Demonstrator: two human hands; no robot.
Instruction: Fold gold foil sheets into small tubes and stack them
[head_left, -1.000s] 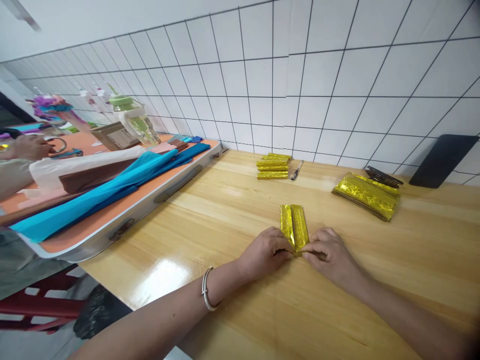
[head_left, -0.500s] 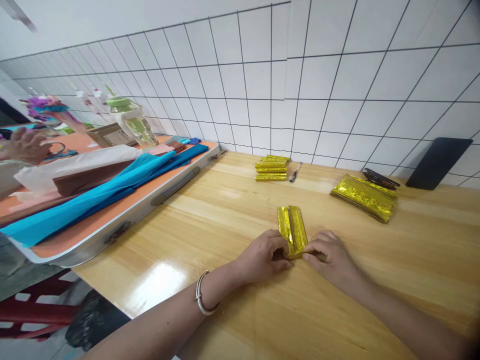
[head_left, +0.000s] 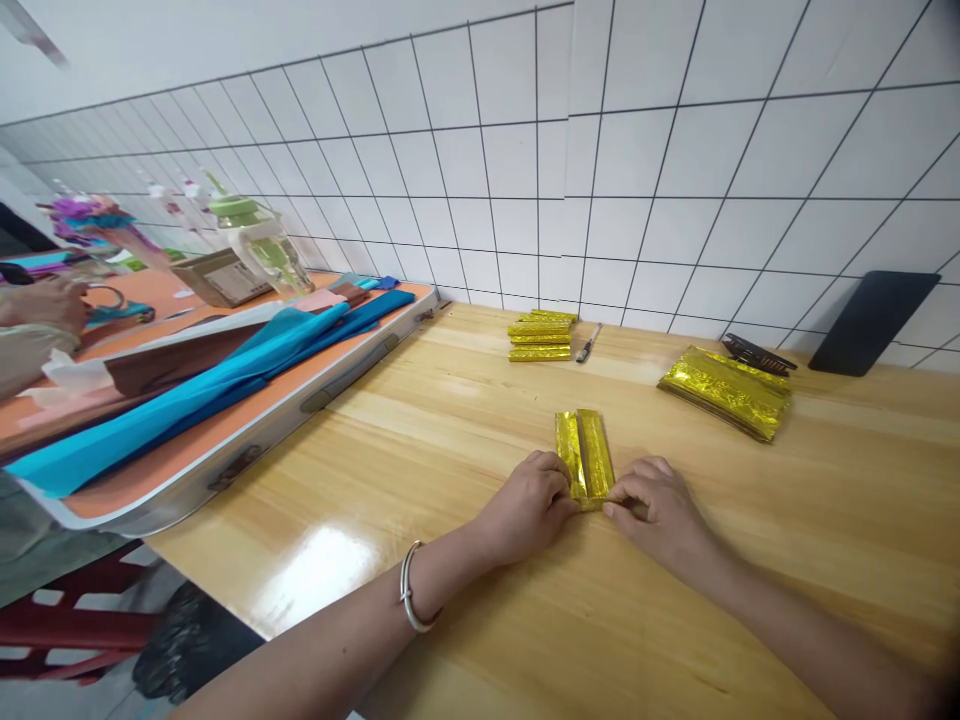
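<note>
A gold foil piece lies on the tabletop between the two hands, crinkled and glossy, a small rectangle whose two long panels meet along a dark lengthwise seam. The left hand pinches its near left corner, fingers curled; the right hand grips the near right corner between thumb and fingertips, along a narrow turned edge. A smooth, silvery bangle rings the left wrist. Straight beyond the hands, slim gold foil rolls lie in a small heap, with a slender pen just beside. Farther out past the right hand sits a flat gold foil stack, its surface wrinkled, touching or nearly touching a black toothed hair clip. The tabletop is pale, glossy wood grain. Well left of the left hand, long blue sheets stretch across a rounded-cornered orange table.
</note>
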